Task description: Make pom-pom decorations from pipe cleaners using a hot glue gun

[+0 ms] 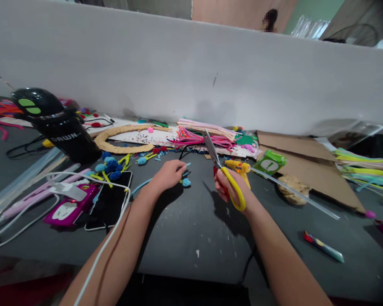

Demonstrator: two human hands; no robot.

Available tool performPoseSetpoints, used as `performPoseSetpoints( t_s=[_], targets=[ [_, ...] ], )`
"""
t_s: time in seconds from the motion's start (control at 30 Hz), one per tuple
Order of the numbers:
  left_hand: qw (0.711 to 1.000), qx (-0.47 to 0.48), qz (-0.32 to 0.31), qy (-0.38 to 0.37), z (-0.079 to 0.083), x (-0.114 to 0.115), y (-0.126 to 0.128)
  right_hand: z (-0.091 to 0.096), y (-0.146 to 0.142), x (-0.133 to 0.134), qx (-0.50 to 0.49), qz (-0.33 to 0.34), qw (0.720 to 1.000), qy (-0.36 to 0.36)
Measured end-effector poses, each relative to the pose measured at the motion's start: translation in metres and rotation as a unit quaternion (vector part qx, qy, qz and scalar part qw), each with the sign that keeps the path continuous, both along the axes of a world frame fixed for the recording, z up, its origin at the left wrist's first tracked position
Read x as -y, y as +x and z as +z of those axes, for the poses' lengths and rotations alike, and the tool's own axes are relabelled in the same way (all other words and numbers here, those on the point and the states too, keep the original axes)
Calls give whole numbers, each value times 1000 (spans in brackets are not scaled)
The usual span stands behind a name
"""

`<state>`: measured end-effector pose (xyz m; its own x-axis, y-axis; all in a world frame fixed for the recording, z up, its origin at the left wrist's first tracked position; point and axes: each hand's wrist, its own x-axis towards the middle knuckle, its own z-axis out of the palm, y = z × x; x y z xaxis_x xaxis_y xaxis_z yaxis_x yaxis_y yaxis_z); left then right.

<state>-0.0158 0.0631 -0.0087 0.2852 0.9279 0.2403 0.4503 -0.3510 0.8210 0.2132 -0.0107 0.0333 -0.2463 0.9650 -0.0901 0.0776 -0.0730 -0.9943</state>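
My left hand (170, 173) pinches a thin light-blue pipe cleaner (142, 185); its short end pokes out past the fingertips, and the longer part trails left behind the wrist. Scissors (232, 187) with a yellow and a red handle loop sit in my right hand (244, 187). Their blades point up and away, apart from the pipe cleaner. On the table just below my left fingertips lies a small blue fuzzy piece (186, 182). A yellow glue gun (238, 166) rests right behind my right hand, with a long clear glue stick (293, 191) running out of it.
At left stand a black bottle (67, 136), a phone (110, 202), a purple power bank (70, 207) and a white cable crossing my left forearm. Behind are pink pipe cleaners (204, 138) and a tan ring (124, 148). Cardboard (325, 178) and a cutter-like tool (324, 246) lie right.
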Motion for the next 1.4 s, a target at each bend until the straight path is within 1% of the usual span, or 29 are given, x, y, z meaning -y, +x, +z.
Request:
performPoseSetpoints(
  t_s=[0.1,0.17,0.23,0.3,0.33,0.4,0.5,0.57,0.63,0.77,0.9,1.03,1.13,1.2,1.3,1.4],
  targets=[
    [1000,-4,5,-4,2,0,-1,1,-1,-1,9,-18,1000,-6],
    [1000,-17,-1,-13,7,3,0,0,-2,-2,17,-45,999,-1],
    [999,-12,-26,-29,13,8,3,-3,-4,-4,23,-78,997,10],
    [996,11,-68,-55,21,15,7,-8,-7,-5,21,-108,994,23],
    [995,30,-74,-64,25,20,9,-10,-8,-6,15,-121,992,31],
    [991,31,-103,-77,33,28,14,-13,-9,-7,-5,-140,989,41],
    [986,8,-151,-65,43,38,20,-11,-11,-8,-22,-144,988,44],
    [987,-5,-158,-43,46,42,24,-7,-12,-7,-11,-135,990,48],
    [989,-9,-147,-20,48,43,28,-2,-12,-6,-2,-129,990,57],
    [993,6,-119,17,47,44,33,2,-13,-2,-19,-130,989,67],
    [992,20,-121,16,48,45,34,-2,-10,-2,-37,-131,988,70],
    [992,12,-127,2,51,47,35,-7,-8,-4,-87,-111,987,78],
    [991,38,-124,-21,52,48,37,-9,-10,-4,-111,-97,986,72],
    [988,78,-123,-54,51,48,39,-9,-12,-4,-130,-97,985,60],
    [973,150,-129,-118,47,46,41,-10,-14,-3,-165,-102,980,36],
    [958,208,-122,-158,43,44,42,-10,-17,-2,-192,-98,977,9]
  ],
)
